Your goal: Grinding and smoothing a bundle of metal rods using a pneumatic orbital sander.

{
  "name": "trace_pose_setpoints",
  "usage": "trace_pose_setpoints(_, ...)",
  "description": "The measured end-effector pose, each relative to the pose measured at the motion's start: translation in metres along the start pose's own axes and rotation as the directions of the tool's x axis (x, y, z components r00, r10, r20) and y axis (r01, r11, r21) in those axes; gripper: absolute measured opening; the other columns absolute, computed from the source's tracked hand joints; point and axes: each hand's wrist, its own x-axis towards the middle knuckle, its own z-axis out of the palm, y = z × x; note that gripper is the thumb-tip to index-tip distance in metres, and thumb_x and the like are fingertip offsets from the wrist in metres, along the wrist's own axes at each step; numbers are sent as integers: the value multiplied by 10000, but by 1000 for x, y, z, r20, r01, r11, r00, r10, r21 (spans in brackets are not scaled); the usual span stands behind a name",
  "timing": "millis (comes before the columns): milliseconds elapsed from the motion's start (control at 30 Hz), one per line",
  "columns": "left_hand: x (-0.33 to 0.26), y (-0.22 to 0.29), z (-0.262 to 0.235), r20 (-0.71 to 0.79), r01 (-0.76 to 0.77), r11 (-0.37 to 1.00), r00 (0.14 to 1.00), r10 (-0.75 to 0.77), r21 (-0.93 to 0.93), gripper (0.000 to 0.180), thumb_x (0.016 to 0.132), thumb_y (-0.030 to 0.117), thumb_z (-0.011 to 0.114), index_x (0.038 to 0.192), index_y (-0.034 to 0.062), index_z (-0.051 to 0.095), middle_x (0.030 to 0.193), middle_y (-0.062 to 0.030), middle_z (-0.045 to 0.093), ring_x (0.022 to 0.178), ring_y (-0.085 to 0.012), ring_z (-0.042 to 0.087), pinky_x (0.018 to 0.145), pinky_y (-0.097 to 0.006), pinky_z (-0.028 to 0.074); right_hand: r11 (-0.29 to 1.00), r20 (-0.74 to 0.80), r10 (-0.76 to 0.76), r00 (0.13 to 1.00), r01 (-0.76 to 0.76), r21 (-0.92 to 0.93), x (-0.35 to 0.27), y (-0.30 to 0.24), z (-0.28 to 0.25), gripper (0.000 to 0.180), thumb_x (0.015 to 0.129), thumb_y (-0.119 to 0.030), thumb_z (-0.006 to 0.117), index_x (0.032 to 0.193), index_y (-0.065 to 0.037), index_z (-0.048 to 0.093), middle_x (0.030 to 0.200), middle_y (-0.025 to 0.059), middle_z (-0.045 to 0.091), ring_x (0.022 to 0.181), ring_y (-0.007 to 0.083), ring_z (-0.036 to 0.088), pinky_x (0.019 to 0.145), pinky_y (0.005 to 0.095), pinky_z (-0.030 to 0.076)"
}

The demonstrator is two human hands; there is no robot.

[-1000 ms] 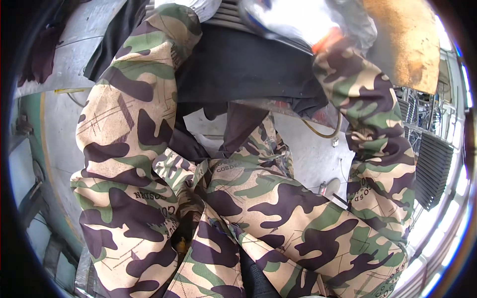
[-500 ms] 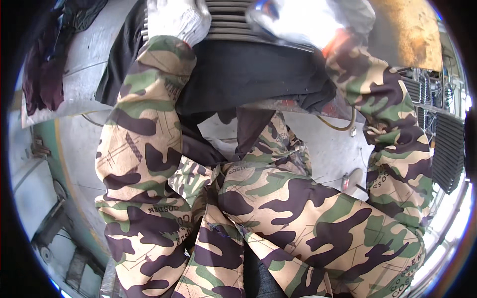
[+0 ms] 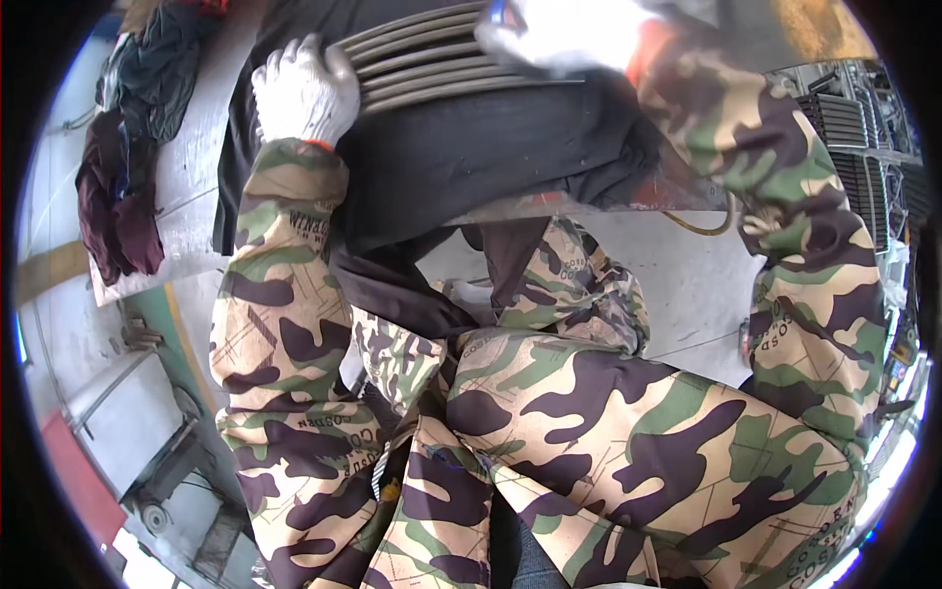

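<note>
A row of several thin grey metal rods (image 3: 422, 64) lies side by side on a black cloth (image 3: 491, 147) spread over the table. My left hand (image 3: 307, 90), in a white knit glove, rests palm down at the rods' left ends, its fingers stretched and slightly apart. Over the right part of the rods is my right hand (image 3: 574, 37), also white-gloved and smeared by motion. It is closed round a small blue and red thing (image 3: 504, 14), mostly hidden by the glove; its kind does not show. The glove hides the rods' right ends.
Dark and maroon clothes (image 3: 123, 196) lie on the table's left end. A rust-stained surface (image 3: 819, 29) is at the far right. Beyond my right sleeve stands a rack (image 3: 854, 147) of dark rods. A hose (image 3: 702, 228) hangs below the table's front edge.
My left hand has shifted left and nearer in the picture, and more of the rods shows beside it. My right hand stays over the rods, still blurred. The whole view has turned slightly.
</note>
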Motion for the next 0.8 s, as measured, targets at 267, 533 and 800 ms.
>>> trace_pose_setpoints(267,2,-6,3,32,-6,1000,999,7,-21,321,940,260,593,1098,26,748,1108,-146,749,1063,-343,682,961,-494,481,999,12,27,1000,-27,30,-5,16,-1,432,918,-446,672,1046,-34,659,1031,203,668,1016,382,669,832,485,570)
trace_pose_setpoints(533,-8,-5,-3,60,-3,1000,998,4,-13,319,946,247,587,1106,13,734,1125,-156,740,1085,-353,667,970,-499,470,997,9,-9,1000,9,77,0,-2,-8,423,909,-440,687,1013,-31,668,1015,205,675,995,391,672,840,481,572)
trace_pose_setpoints(800,-16,10,0,-19,-79,996,997,78,-42,270,911,228,607,1061,22,699,1075,-150,709,1041,-350,639,957,-507,450,998,14,6,1000,-7,70,6,3,6,420,912,-446,673,1022,-41,661,1019,197,670,997,388,670,848,489,563)
